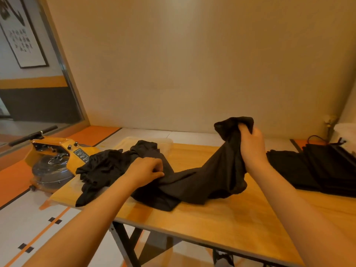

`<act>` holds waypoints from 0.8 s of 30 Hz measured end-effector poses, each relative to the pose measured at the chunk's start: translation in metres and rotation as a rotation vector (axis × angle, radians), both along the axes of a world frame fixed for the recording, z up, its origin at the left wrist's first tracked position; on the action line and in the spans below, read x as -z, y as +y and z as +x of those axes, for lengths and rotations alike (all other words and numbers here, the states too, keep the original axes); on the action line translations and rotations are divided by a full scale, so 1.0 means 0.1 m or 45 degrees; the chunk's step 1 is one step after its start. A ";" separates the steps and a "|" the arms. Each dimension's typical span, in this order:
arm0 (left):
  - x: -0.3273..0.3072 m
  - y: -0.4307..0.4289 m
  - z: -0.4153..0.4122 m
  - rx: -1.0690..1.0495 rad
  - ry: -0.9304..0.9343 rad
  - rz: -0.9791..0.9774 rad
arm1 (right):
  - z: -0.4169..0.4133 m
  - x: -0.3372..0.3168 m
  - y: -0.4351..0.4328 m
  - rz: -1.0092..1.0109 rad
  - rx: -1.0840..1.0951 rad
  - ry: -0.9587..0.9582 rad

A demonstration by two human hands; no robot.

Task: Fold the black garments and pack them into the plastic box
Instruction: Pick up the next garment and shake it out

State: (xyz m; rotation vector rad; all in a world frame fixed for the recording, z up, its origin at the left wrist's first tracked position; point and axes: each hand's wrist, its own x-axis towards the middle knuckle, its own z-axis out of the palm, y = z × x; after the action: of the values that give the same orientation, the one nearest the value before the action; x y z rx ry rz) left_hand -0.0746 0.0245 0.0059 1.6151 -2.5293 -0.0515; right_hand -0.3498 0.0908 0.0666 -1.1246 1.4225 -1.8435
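Your right hand (250, 145) grips one bunched end of a black garment (204, 180) and holds it raised above the wooden counter (231, 220). Your left hand (148, 170), fingers curled, pinches the same garment low, where it lies on the counter. Crumpled black fabric (100, 166) is draped over the clear plastic box (168, 142) at the counter's far left. Folded black garments (317, 170) sit stacked at the right end. A yellow machine (55, 149) stands on the floor to the left.

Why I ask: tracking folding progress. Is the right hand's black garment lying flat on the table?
No, the right hand grips the black garment bunched and raised above the wooden table.
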 end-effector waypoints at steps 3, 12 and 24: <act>-0.02 0.03 -0.17 -0.036 -0.017 0.051 | -0.20 0.06 0.03 0.037 0.139 -0.007; -0.12 0.16 -0.94 0.195 0.135 0.055 | -0.45 0.52 0.22 0.506 -0.265 0.600; 0.15 0.19 -0.74 0.168 0.249 0.227 | -0.46 0.93 0.06 0.384 0.077 0.767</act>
State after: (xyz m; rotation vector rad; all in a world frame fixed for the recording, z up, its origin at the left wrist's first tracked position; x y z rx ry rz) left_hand -0.1487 0.0432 -0.0092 1.4183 -2.5339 -0.4388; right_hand -0.3961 0.0969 -0.0267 -1.5595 2.0003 -1.3059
